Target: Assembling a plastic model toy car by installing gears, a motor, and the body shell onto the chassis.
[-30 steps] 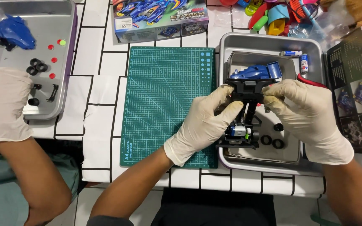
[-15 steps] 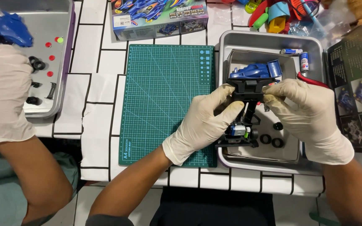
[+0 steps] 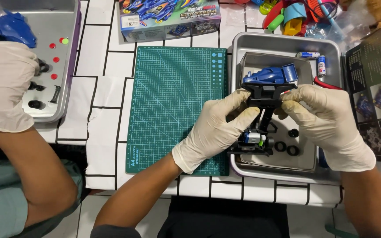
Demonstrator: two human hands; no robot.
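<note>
Far left: a co-worker's gloved hand point(image 3: 3, 86) rests over a metal tray point(image 3: 65, 103) holding a blue car body point(image 3: 12, 28) and small black parts. Centre: green cutting mat point(image 3: 173, 101). Left hand point(image 3: 219, 128) — gloved, fingers closed on the black model-car chassis point(image 3: 261, 121), held over the right-hand metal tray point(image 3: 243, 48). Right hand point(image 3: 327, 119) — gloved, gripping the chassis's upper end. Loose black tyres point(image 3: 287, 147) lie in this tray.

Colourful rectangular box point(image 3: 169, 18) above green mat point(image 3: 177, 105)
</note>
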